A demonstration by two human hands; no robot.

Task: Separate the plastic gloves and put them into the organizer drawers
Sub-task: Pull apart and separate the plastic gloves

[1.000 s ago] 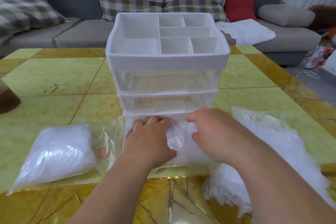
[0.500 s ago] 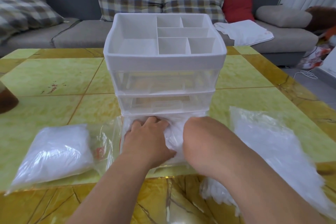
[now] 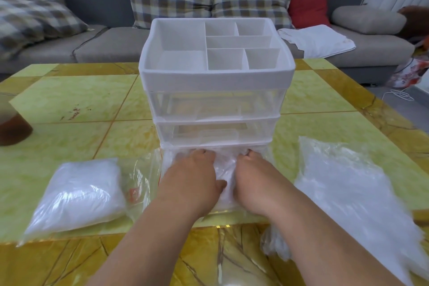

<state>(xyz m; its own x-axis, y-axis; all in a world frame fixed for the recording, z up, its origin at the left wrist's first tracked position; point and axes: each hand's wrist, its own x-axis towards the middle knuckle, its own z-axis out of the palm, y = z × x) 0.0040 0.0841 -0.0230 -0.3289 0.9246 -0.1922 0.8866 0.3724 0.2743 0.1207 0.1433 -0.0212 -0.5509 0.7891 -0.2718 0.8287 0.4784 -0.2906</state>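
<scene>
Head view: we press left hand (image 3: 193,176) flat, fingers straight, on plastic gloves (image 3: 226,168) in pulled-out bottom drawer (image 3: 220,210) of organizer (image 3: 216,81). Right hand (image 3: 255,181) beside it on same gloves, fingertips buried, grip unclear. Sealed glove bag (image 3: 76,195) on worktop (image 3: 69,100) left of left hand. Loose glove pile (image 3: 348,188) right of right hand, blurred, cut off at frame edge. Our wrists hide most of drawer front.

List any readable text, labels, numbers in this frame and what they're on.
No text can be read.
Left glove bag: small orange-red mark, too blurred to read.
Floor bag: red print, too small and blurred to read.
Organizer: no marking visible.
Right glove pile: no marking visible.
</scene>
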